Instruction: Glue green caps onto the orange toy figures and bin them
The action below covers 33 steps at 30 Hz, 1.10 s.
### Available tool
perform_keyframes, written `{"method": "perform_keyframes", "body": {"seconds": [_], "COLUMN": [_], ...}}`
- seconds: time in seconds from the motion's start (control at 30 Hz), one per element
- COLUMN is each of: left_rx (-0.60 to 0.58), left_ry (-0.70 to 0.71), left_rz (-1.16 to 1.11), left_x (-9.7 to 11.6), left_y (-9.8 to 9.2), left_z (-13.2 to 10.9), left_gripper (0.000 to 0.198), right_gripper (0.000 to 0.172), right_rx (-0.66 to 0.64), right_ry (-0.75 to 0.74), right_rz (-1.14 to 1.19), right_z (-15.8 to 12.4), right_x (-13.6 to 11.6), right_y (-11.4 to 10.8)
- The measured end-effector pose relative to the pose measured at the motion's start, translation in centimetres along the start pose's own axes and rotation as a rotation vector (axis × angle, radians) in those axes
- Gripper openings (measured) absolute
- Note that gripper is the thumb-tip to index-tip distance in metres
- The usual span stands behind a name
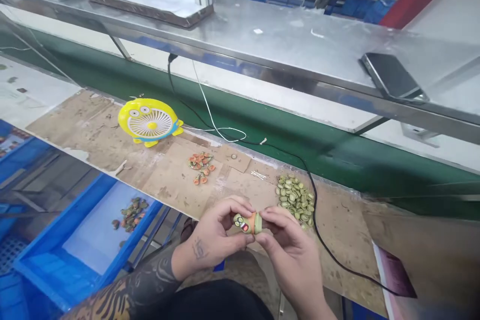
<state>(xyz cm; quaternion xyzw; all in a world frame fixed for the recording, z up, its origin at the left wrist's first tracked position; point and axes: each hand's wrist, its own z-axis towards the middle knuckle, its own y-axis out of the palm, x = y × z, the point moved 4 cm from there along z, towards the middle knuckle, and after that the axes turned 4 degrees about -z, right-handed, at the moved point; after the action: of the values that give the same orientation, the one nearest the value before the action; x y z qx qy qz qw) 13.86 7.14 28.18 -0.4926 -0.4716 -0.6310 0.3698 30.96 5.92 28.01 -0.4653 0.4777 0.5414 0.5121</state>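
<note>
Left grip (214, 234) and right grip (290, 246) closed on a small toy figure (246, 223).
I hold it above the desk (112, 147), green caps (295, 199) within reach.

The head-worn camera looks forward and down from just above the person's forearms, across a cardboard-covered workbench (157, 175) toward a steel shelf (240, 25) at the far side. It sits close over the left hand (213, 235) and right hand (290, 252) around a small painted figure (247, 223) at near centre, and the bench runs tilted from far left to near right.
</note>
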Motion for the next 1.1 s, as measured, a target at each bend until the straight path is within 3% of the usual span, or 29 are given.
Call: {"method": "perform_keyframes", "body": {"seconds": [0.13,0.33,0.47,0.6,0.73,0.87,1.0,1.1], "left_rx": [-0.010,0.001,0.019,0.053,0.108,0.183,0.276,0.388], "left_ry": [0.105,0.365,0.371,0.351,0.317,0.383,0.378,0.258], "left_rz": [0.078,0.280,0.304,0.357,0.324,0.429,0.469,0.338], "left_x": [2.6,8.6,12.2,14.4,15.6,16.9,17.1,15.7], "left_y": [-3.8,-12.3,-17.4,-20.8,-22.7,-23.5,-23.4,-22.1], "left_z": [-1.1,-4.2,-6.9,-9.5,-11.5,-13.5,-15.2,-15.8], "left_gripper": [0.037,0.038,0.033,0.034,0.035,0.028,0.028,0.031], "right_gripper": [0.021,0.016,0.011,0.008,0.008,0.007,0.007,0.009], "right_rx": [-0.009,-0.039,-0.093,-0.176,-0.283,-0.378,-0.480,-0.568], "right_ry": [-0.037,-0.115,-0.214,-0.277,-0.299,-0.289,-0.304,-0.319], "right_rz": [-0.056,-0.228,-0.384,-0.436,-0.440,-0.391,-0.346,-0.318], "right_z": [0.2,0.2,-0.2,-0.4,-0.4,-0.4,-0.3,0.0], "right_x": [-2.3,-5.9,-8.5,-10.3,-11.0,-10.7,-10.6,-10.3], "right_y": [4.5,13.8,19.8,24.1,27.0,28.9,29.8,29.4]}}
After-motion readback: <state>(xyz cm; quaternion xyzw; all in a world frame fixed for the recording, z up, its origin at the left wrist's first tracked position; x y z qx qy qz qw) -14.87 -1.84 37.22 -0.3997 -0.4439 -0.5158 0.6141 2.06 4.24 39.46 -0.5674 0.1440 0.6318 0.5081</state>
